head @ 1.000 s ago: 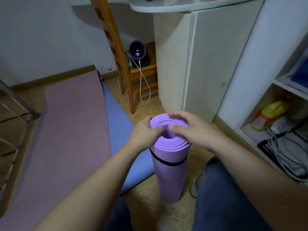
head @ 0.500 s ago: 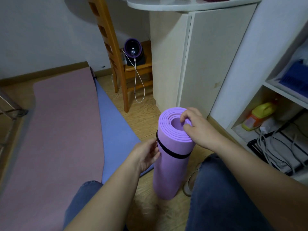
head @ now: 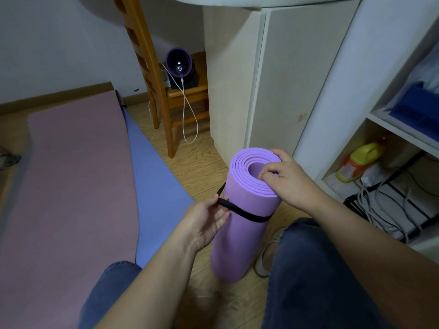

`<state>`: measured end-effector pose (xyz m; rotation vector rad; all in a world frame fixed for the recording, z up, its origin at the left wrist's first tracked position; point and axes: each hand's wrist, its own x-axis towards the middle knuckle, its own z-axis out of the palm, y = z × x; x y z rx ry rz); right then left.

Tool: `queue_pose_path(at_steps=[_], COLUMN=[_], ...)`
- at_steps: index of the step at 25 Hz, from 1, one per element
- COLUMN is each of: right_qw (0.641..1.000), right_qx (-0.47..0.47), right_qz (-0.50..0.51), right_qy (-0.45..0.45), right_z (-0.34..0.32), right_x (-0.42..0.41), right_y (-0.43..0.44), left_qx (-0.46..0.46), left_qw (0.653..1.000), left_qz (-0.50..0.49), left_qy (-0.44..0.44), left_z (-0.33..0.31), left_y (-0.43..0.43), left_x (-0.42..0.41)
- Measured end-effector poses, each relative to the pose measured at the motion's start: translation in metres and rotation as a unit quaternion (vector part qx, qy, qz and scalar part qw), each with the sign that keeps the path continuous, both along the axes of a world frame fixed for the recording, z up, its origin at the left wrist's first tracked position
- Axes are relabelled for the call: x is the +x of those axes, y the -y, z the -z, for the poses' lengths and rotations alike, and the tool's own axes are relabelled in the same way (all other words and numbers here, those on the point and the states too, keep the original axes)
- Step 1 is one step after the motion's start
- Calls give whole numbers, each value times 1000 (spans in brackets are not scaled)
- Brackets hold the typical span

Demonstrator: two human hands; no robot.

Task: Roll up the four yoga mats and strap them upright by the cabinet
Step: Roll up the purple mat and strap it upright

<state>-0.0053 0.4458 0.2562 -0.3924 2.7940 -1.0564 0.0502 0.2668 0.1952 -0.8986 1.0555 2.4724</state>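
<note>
A rolled purple yoga mat [head: 240, 236] stands upright on the wooden floor in front of the beige cabinet [head: 273, 74]. A black strap [head: 247, 214] circles its upper part. My left hand [head: 205, 222] pinches the strap's loose end at the roll's left side. My right hand [head: 288, 181] grips the top rim of the roll, fingers curled over its inner edge. A pink mat [head: 66, 186] lies flat on the floor at the left, on top of a blue mat [head: 152, 181] whose right edge shows.
A wooden chair [head: 152, 74] stands behind the mats, with a dark round device [head: 178, 62] and a white cable on its seat. White shelves [head: 401, 129] at the right hold a yellow bottle [head: 361, 160] and cables. My knees are at the bottom of the view.
My left hand left the roll's top, dropped to its side, and now pinches the strap's end. My right hand stays on the top rim. The view has shifted closer.
</note>
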Motion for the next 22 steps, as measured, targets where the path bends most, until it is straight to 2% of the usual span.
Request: queue_pose_path(at_steps=[3, 5, 8, 12, 15, 17, 22], right_qw=[1000, 999, 998, 997, 998, 998, 996], right_qx=[-28, -41, -59, -71, -63, -60, -81], right_qz=[5, 23, 25, 28, 18, 7, -21], right_qy=[9, 13, 16, 20, 23, 22, 37], right_z=[-1, -1, -3, -1, -4, -6, -3], right_x=[-1, -3, -3, -2, 1, 4, 9], right_y=[3, 6, 11, 20, 27, 32, 36], left_qx=[61, 83, 96, 37, 57, 102, 195], left_qw=[996, 994, 994, 994, 985, 984, 981], left_qz=[-48, -44, 2, 106, 163, 144, -3], left_qy=[-39, -56, -46, 7, 24, 19, 18], left_z=[12, 17, 23, 24, 24, 27, 28], left_y=[-4, -7, -6, 5, 18, 23, 24], left_x=[6, 11, 20, 25, 26, 27, 32])
